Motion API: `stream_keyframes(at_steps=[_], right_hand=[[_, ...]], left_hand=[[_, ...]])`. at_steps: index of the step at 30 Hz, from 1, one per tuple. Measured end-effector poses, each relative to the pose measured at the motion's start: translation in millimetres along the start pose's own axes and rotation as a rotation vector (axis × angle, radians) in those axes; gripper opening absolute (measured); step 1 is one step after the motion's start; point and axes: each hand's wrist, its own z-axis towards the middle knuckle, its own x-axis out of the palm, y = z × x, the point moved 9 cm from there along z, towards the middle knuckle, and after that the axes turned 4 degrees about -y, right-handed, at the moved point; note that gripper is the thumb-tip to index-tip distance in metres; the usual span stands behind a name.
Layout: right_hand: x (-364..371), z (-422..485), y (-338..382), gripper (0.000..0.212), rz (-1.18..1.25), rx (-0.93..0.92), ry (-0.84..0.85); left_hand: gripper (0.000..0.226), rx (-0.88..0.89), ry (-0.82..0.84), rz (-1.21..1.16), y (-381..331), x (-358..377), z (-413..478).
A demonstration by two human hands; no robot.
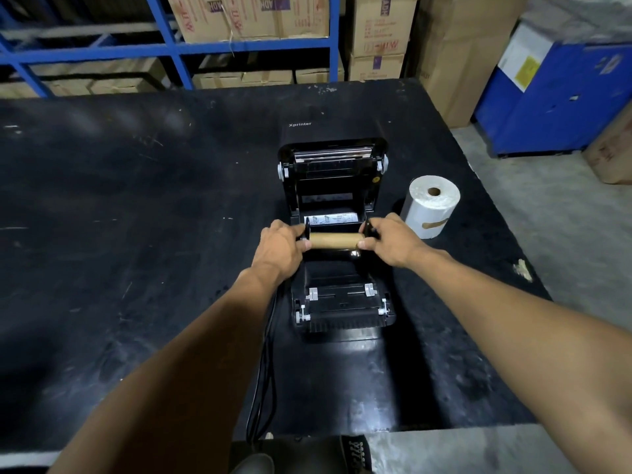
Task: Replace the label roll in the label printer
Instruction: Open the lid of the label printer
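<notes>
A black label printer (337, 302) stands on the black table (136, 234) with its lid (333, 159) swung up and back. Over its open roll bay I hold an empty brown cardboard core (337, 240) on a black spindle. My left hand (282, 249) grips the spindle's left end and flange. My right hand (393, 241) grips the right end and its black flange. A full white label roll (431, 206) stands on end on the table just right of the printer, a strip of brown tape on its side.
A black cable (263, 378) runs from the printer's left side toward me. Blue shelving (178, 46) with cardboard boxes stands behind the table. A blue bin (561, 97) and more boxes stand at the right, beyond the table's edge.
</notes>
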Motion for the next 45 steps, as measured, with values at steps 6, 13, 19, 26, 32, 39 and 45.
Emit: stream_keyframes(at_steps=[6,13,19,26,32,39,45], right_hand=[[-38.8,-9.8,19.0,0.021,0.237,0.009,-0.068],[-81.4,-57.5,27.6,0.008,0.527,0.040,-0.130],[-99.9,-116.1,16.8,0.015,0.673,0.086,-0.121],[-105.6,-166.6,-25.6,0.033,0.781,0.226,-0.091],[-101.2,-172.2,-81.6,0.031,0.821,0.318,-0.011],[-69.6,-170.6,-177.7,0.017,0.778,0.446,0.140],[-58.7,-171.9,-263.8,0.027,0.367,0.593,-0.060]], left_hand=[[0.039,-0.049,-0.043,-0.294,-23.0,-39.3,-9.8],[0.027,0.000,-0.047,-0.499,-61.8,-69.8,-45.8],[0.017,-0.040,0.036,-0.726,-100.1,-57.0,-88.3],[0.023,-0.138,0.131,-0.968,-138.5,-20.5,-126.1],[0.018,-0.142,0.185,-1.004,-167.9,32.6,-128.4],[0.016,-0.360,0.211,-0.994,-174.3,128.6,-134.5],[0.013,-0.497,0.197,-1.002,-164.8,185.7,-136.9]])
